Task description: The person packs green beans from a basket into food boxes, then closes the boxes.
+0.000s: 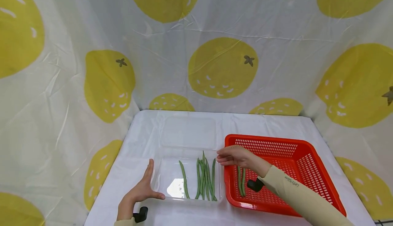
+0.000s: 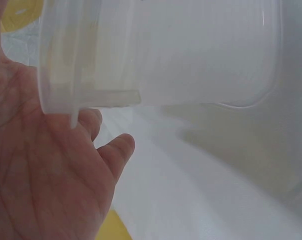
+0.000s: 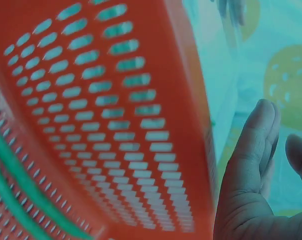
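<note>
Slender green beans point(image 1: 202, 178) in container and basket

We see smooth, gently curved beans in the clear container point(image 1: 169, 171), most toward its right edge; two lie near the red basket's point(image 1: 323, 167) left edge. All run lengthwise, near edge to far. Our left hand point(image 1: 142, 189), thumb spread wide, stands empty at the container's left edge; our right hand point(image 1: 237, 156), fingers extended, empty, by its right. Sleeve point(image 1: 307, 193) lettering is too small to read surely.

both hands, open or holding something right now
Left hand: open, at the left side of the clear container, gripping nothing.
Right hand: open, between the container and the red basket, gripping nothing.
</note>
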The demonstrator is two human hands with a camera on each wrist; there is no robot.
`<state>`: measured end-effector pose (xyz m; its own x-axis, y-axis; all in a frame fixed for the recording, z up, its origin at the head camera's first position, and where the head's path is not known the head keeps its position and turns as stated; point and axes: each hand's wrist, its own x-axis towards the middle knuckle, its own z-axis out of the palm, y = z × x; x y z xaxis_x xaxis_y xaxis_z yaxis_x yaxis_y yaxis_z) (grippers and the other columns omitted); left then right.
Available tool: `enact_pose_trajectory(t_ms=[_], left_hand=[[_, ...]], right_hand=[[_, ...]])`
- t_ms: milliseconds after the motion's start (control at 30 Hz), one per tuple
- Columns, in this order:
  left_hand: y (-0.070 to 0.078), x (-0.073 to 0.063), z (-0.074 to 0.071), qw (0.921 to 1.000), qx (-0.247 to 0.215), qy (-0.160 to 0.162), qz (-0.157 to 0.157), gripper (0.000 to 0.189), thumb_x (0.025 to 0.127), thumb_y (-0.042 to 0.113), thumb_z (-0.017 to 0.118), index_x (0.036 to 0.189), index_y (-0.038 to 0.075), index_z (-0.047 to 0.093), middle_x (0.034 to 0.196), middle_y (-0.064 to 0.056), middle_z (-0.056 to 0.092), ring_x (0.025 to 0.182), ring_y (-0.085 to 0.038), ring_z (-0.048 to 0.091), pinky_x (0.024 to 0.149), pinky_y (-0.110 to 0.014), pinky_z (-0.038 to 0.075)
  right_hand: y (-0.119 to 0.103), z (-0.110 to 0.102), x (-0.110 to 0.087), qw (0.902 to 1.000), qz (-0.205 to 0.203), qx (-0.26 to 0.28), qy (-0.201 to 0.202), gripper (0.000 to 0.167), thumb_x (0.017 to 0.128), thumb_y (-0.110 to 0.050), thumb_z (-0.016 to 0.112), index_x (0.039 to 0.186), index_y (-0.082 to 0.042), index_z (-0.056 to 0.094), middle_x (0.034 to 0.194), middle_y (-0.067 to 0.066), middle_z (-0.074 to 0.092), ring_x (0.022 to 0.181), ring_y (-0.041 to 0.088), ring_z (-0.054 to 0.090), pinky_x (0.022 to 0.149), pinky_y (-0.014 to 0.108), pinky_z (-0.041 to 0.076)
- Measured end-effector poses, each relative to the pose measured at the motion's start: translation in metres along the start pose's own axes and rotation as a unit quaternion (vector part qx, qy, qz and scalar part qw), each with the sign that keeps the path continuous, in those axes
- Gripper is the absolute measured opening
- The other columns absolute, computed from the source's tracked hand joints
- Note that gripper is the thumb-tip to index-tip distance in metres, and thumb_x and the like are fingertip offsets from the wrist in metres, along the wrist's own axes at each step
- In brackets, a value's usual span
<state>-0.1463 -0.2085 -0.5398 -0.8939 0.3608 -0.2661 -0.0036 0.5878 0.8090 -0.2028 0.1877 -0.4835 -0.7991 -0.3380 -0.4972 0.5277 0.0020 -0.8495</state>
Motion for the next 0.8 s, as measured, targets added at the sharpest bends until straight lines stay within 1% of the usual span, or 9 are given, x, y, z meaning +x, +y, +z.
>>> enact_pose_trajectory(t_ms=[67,167,300,433,533,600,800], left_hand=[[0.0,0.0,0.0,1.0,-0.002,-0.001,0.0,0.145,0.057,0.029,0.092,0.148,0.004,-0.017,0.154,-0.017,-0.021,0.139,-0.037,-0.013,0.108,-0.055,0.009],[0.0,0.0,0.0,1.0,-0.003,-0.001,-0.001,0.145,0.057,0.028,0.093,0.148,0.004,-0.018,0.154,-0.017,-0.021,0.139,-0.037,-0.013,0.107,-0.055,0.009],[0.0,0.0,0.0,1.0,-0.005,-0.002,-0.002,0.145,0.057,0.028,0.093,0.148,0.006,-0.019,0.154,-0.016,-0.021,0.139,-0.037,-0.013,0.107,-0.056,0.009],[0.0,-0.001,-0.001,1.0,0.0,-0.004,0.006,0.145,0.058,0.028,0.092,0.147,0.005,-0.02,0.153,-0.017,-0.022,0.139,-0.038,-0.014,0.108,-0.057,0.009],[-0.001,-0.001,-0.001,0.9999,0.004,-0.007,0.011,0.145,0.058,0.028,0.092,0.147,0.004,-0.02,0.153,-0.017,-0.023,0.139,-0.037,-0.015,0.108,-0.056,0.009],[-0.001,-0.001,-0.001,0.9999,0.005,-0.007,0.011,0.145,0.058,0.028,0.092,0.147,0.004,-0.02,0.153,-0.017,-0.023,0.139,-0.037,-0.015,0.108,-0.056,0.009],[-0.001,-0.002,0.0,0.9999,0.002,-0.006,0.013,0.144,0.059,0.03,0.092,0.147,0.004,-0.019,0.153,-0.017,-0.022,0.139,-0.038,-0.014,0.108,-0.056,0.009]], right_hand=[[0.0,-0.011,-0.003,0.9999,-0.003,0.004,0.01,0.019,0.092,-0.013,0.063,0.1,0.004,0.068,0.091,0.017,0.069,0.079,0.024,0.069,0.077,0.04,0.052],[0.003,-0.029,-0.007,0.9995,-0.001,0.006,0.031,0.025,0.093,-0.013,0.061,0.107,0.007,0.065,0.091,0.017,0.069,0.082,0.028,0.069,0.079,0.042,0.052],[0.013,-0.052,-0.01,0.998,0.019,-0.008,0.06,0.035,0.094,-0.013,0.06,0.116,0.014,0.058,0.096,0.022,0.068,0.087,0.031,0.068,0.083,0.045,0.048],[0.029,-0.072,-0.008,0.9946,0.05,-0.035,0.084,0.035,0.095,-0.013,0.058,0.116,0.016,0.057,0.095,0.023,0.068,0.082,0.028,0.069,0.08,0.042,0.051],[0.042,-0.083,-0.007,0.9908,0.068,-0.045,0.108,0.032,0.096,-0.011,0.057,0.112,0.016,0.059,0.09,0.021,0.068,0.077,0.025,0.069,0.074,0.038,0.054],[0.05,-0.088,-0.007,0.9884,0.075,-0.052,0.121,0.031,0.096,-0.011,0.057,0.11,0.015,0.059,0.088,0.02,0.068,0.074,0.024,0.069,0.073,0.038,0.054],[0.068,-0.1,-0.007,0.985,0.081,-0.076,0.132,0.027,0.096,-0.012,0.056,0.106,0.013,0.061,0.083,0.015,0.066,0.07,0.021,0.068,0.07,0.037,0.055]])
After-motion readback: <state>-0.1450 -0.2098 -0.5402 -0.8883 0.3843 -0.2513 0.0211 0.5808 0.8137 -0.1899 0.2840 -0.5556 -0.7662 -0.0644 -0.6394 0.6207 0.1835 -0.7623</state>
